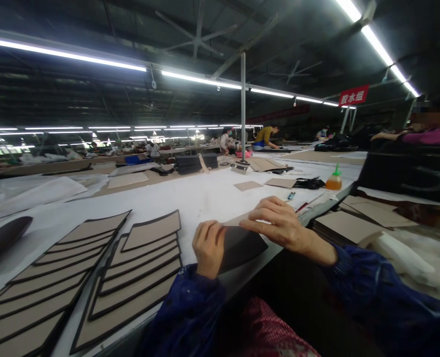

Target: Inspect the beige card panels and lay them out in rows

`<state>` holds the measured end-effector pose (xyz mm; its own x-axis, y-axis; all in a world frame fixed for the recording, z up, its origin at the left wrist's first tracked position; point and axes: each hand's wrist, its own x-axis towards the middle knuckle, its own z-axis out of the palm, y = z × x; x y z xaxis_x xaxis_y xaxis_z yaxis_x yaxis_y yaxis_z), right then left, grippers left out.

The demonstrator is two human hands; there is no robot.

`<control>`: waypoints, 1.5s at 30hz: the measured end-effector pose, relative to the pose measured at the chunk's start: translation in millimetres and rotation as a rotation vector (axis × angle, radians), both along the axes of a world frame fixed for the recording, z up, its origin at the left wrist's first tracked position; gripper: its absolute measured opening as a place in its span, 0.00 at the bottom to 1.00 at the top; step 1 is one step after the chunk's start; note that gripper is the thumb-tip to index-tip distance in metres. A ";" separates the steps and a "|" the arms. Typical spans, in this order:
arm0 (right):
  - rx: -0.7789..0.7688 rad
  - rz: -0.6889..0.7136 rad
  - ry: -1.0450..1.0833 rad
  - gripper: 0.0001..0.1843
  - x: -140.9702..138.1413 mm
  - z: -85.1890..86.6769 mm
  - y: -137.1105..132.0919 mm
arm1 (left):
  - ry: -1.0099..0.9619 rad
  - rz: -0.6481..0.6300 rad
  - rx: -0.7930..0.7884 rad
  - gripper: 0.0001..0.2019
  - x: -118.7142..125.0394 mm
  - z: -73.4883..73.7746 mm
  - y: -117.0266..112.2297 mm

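Note:
A dark panel [242,248] stands tilted at the near edge of the white table, its black face toward me and a strip of its beige side showing along the top. My left hand [209,248] is closed around its left upper corner. With fingers bent over the top edge, my right hand [281,223] grips it at the upper right; the right thumb is hidden. To the left, overlapping beige panels with black borders lie in two rows, the nearer row [141,277] just beside my left sleeve and the other row [56,282] farther left.
Beyond my right hand stand a glue bottle [334,181] with a green nozzle and a black bundle [309,183]. Flat beige pieces [248,185] lie farther back. A metal post [243,109] rises mid-table. More beige sheets [348,228] are stacked at right, where a person in a purple sleeve [428,131] sits.

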<state>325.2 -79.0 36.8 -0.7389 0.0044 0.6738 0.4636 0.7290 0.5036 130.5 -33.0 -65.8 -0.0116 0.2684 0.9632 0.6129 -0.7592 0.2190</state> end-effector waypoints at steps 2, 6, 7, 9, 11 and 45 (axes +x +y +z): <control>-0.002 0.027 -0.009 0.15 -5.6 2.3 1.2 | -0.052 -0.008 -0.019 0.03 0.0 0.0 -0.2; -0.011 0.050 0.078 0.15 -10.1 4.5 5.4 | -0.132 -0.065 -0.094 0.05 -0.8 1.1 -1.4; -0.017 0.015 0.186 0.16 -8.1 4.9 7.1 | -0.186 -0.082 -0.129 0.05 -1.4 1.4 -1.3; -0.049 -0.109 0.516 0.20 0.2 4.3 12.1 | -0.374 -0.123 -0.240 0.06 -2.7 1.6 0.2; -0.119 -0.225 0.811 0.21 12.3 -0.5 20.3 | -0.605 -0.200 -0.370 0.07 -4.3 1.0 3.5; -1.183 -0.083 1.044 0.11 22.8 -84.6 13.5 | -0.431 -0.055 -0.764 0.11 -33.9 -5.2 -27.7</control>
<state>348.0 -65.5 -47.8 0.0590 0.8907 0.4508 0.2849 0.4177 -0.8627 96.6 -60.7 -71.0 -0.3007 0.8491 0.4343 0.3265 -0.3362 0.8834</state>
